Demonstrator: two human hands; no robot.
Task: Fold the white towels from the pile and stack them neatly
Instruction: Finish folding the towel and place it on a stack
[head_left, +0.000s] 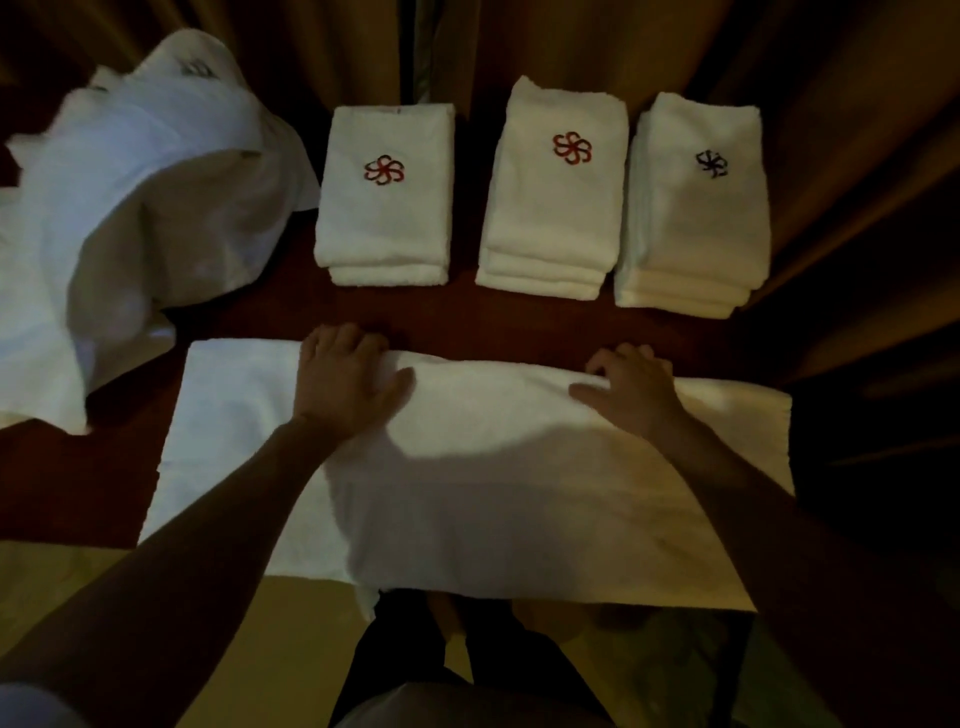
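The unfolded pile (130, 208) is lying at far left on the dark red table (62, 483), loosely heaped and draping, so I am judging it soft, limp and light.

The towel I am working (493, 493) is lying spread across the table's near side, its near edge overhanging toward me. My left hand (343, 379) is gripping its far edge, fingers curled over the fold line and thumb on top. My right hand (631, 387) is doing the same further along, well apart from the left; fingertips seem to be pinching the cloth, though the dim light leaves that uncertain.

Handling judgement: terry cloth, floppy, not slippery. I am expecting it to sag between the hands, so I am holding the edge at two spread points.

Behind are three folded stacks: left stack (384, 197), middle stack (558, 192), right stack (691, 208).
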